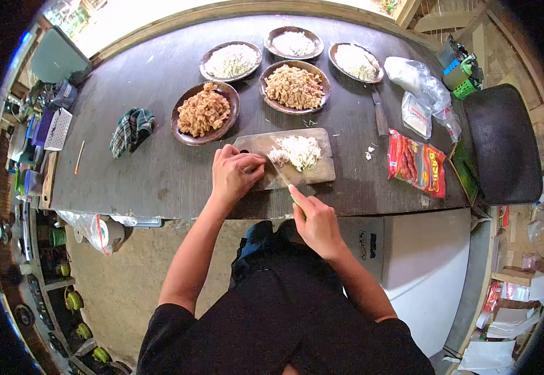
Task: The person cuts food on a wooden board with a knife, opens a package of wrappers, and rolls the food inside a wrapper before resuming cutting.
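Observation:
A wooden cutting board (319,174) lies near the front edge of the dark table, with a pile of thin white shreds (302,152) on it. My left hand (237,173) rests at the board's left side, fingers curled and pressed down. Whatever they grip is mostly hidden; a small dark bit shows behind the fingers. In my right hand (317,226) is a knife (279,170), its green handle showing between the fingers. The blade slants up and left over the board, its tip by the left fingertips and the edge of the pile.
Two brown plates (234,123) of fried brown pieces and several plates of white shreds (231,60) stand beyond the board. Rightward lie another knife (380,115), a red sausage packet (416,164) and plastic bags (417,78). A checked cloth (132,130) lies left.

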`<action>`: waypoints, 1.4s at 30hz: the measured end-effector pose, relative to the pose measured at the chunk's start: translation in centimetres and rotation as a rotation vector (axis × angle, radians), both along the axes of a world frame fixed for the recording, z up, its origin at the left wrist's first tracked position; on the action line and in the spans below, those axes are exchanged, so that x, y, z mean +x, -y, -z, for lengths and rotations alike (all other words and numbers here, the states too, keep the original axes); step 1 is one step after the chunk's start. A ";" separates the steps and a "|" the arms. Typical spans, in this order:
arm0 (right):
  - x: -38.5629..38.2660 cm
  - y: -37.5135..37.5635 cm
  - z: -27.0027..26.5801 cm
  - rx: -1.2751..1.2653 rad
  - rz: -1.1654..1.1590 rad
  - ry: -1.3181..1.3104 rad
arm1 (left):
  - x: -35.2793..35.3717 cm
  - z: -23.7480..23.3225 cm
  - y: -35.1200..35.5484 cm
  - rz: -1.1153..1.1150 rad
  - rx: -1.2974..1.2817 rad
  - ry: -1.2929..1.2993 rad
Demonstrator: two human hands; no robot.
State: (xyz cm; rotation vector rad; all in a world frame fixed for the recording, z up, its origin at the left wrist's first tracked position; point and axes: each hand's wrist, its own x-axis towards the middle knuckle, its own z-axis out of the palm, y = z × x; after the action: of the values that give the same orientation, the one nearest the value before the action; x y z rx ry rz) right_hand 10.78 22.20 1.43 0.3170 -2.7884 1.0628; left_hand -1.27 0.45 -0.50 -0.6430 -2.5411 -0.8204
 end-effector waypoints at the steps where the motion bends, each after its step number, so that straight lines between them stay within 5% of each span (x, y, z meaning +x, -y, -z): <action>1: 0.2 -0.2 -0.2 0.000 -0.003 0.000 | 0.0 0.0 0.1 -0.003 0.000 0.000; 42: 0.5 -0.8 -0.1 -0.029 -0.037 -0.025 | -0.1 -0.3 0.0 -0.029 0.014 0.079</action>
State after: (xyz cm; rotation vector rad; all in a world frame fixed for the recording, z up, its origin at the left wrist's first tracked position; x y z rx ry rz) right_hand 11.26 23.04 1.54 0.3772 -2.7525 1.0979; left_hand -1.38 0.47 -0.21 -0.5783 -2.6068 -0.8692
